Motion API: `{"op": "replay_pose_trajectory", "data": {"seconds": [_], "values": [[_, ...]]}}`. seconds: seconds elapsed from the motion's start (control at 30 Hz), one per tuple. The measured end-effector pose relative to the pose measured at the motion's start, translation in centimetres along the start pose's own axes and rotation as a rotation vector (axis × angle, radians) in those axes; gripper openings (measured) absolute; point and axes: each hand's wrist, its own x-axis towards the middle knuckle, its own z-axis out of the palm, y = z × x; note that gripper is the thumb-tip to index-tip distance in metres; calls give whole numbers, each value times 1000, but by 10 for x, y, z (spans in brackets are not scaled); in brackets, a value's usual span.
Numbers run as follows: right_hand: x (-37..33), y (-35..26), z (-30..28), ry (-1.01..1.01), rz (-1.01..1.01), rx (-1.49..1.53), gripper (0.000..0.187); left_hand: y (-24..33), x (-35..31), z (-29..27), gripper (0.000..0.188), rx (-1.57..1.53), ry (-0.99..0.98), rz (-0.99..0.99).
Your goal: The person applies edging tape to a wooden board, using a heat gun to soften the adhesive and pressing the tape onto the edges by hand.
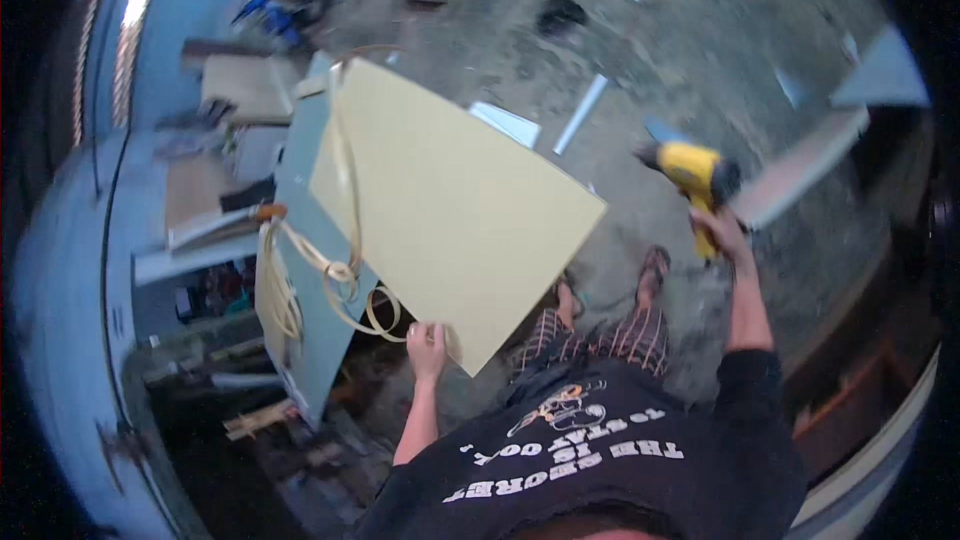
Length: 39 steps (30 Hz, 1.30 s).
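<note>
A large cream-coloured board [450, 180] lies tilted in front of me, its near corner pointing toward my body. A long, pale edge banding strip [345, 175] runs over its left side and hangs in loose coils. At the board's near left edge my left hand [427, 342] is closed, with the strip running into its fingers against the edge. Off to the right, my right hand [722, 230] grips the handle of a yellow and black heat gun [690, 168]. The gun is held up, apart from the board, its dark nozzle pointing left. Motion blurs it slightly.
Beneath the cream board is a grey-green panel [310, 190]. White offcuts [580, 115] lie on the concrete floor [660, 50]. Stacked boards [250, 85] and scrap wood [262, 420] are on the left. A long board [805, 170] and dark furniture [860, 390] stand at the right.
</note>
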Motion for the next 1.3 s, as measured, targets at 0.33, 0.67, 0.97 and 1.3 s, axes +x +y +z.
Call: {"op": "replay_pose_trajectory", "data": {"seconds": [0.33,0.67,0.97,1.3], "values": [[-98,2,29,280,-159,432,43,-72,-238,51,20,-103,146,-685],[-140,-11,135,354,-337,498,43,-169,-233,117,27,-521,195,-706],[-242,-1,325,208,-463,295,50,-291,-286,161,25,-720,127,-627],[-233,34,502,-290,-397,-371,48,-284,-250,9,34,-980,212,-434]]}}
